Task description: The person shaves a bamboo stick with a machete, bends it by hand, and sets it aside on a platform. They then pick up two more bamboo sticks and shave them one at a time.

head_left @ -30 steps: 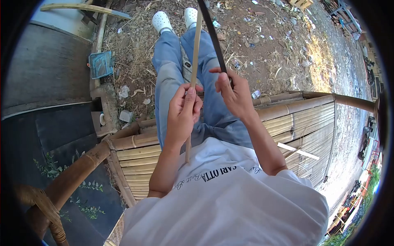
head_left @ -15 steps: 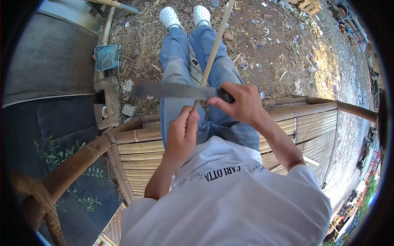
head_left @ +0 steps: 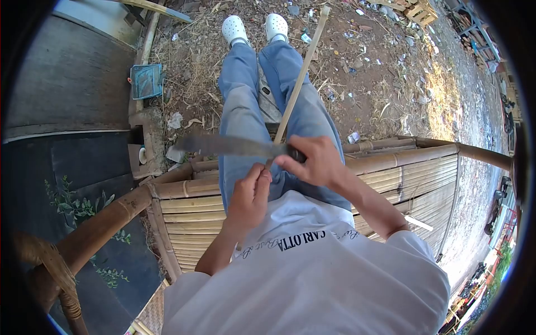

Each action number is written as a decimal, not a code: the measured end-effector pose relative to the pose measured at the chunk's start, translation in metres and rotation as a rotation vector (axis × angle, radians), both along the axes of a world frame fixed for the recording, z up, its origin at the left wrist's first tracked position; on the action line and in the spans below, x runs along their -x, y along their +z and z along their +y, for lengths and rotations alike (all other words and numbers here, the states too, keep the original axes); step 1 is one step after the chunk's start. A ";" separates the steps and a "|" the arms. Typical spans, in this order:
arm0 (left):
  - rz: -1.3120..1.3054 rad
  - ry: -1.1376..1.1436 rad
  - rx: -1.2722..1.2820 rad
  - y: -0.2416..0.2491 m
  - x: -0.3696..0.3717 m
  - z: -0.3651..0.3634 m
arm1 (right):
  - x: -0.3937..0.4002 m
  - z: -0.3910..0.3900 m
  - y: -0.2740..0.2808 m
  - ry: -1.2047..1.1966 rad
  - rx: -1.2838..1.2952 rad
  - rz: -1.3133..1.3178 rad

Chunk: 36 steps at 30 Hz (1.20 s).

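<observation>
A long, pale bamboo strip (head_left: 303, 72) slants up and away over my lap, its far end above my right shin. My left hand (head_left: 249, 193) is wrapped round its near end. In my right hand (head_left: 314, 159) is the dark handle of a large knife (head_left: 234, 146). The blade points left and crosses the strip just beyond my left fist, appearing to touch it; motion smears its tip. My right thumb lies close to the strip. Under both hands are my legs in blue trousers (head_left: 238, 120).
I sit on a bamboo slat bench (head_left: 195, 215) with a thick pole armrest (head_left: 100, 234) at left. A blue plastic tray (head_left: 146, 81) lies on the littered dirt ground (head_left: 374, 72). A leafy plant (head_left: 78, 209) grows beside dark panels. A wooden crate (head_left: 420, 12) stands far off.
Both hands and the knife have come lower, nearer my body, with the blade sliding toward my left fist. The strip has come down too, and its far end now shows.
</observation>
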State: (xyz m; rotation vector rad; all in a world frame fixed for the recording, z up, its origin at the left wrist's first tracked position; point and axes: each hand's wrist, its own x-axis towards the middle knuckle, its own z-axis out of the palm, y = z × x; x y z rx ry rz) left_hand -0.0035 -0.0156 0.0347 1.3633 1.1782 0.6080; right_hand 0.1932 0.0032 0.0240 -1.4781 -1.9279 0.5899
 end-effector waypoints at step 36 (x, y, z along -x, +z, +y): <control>0.073 0.006 0.071 0.001 0.001 0.007 | -0.030 0.040 -0.017 -0.410 0.342 0.225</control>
